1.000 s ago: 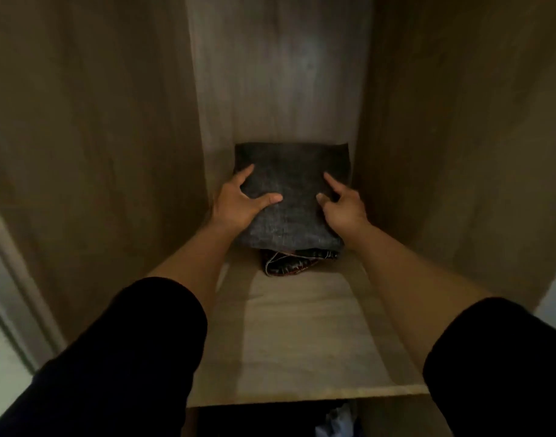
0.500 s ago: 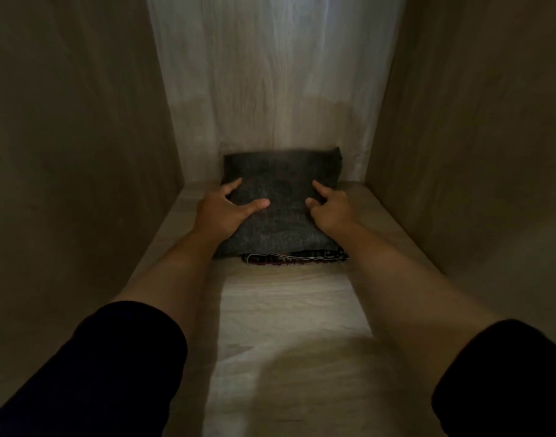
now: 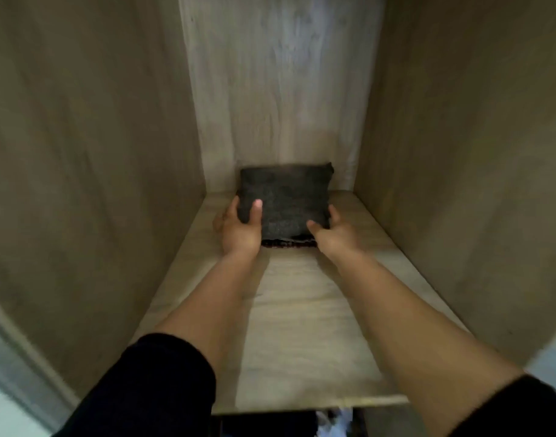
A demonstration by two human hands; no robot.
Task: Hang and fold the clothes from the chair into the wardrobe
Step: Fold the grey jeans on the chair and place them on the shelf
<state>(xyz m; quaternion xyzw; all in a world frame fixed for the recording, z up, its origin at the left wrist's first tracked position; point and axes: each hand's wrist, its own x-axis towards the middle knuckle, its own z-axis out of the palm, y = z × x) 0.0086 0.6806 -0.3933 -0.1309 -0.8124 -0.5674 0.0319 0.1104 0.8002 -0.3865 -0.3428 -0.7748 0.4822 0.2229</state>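
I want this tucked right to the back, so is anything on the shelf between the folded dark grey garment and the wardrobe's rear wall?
Nothing visible. The folded dark grey garment lies on the pale wooden shelf, its far edge already at the rear panel. The left hand and right hand grip its sides.

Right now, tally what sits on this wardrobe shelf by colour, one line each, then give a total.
Dark grey: 1, the folded grey garment, gripped at its sides by the left hand and the right hand.
Darker, reddish-edged: 1, the folded piece underneath, only its front edge showing.
Total: 2 on the shelf.
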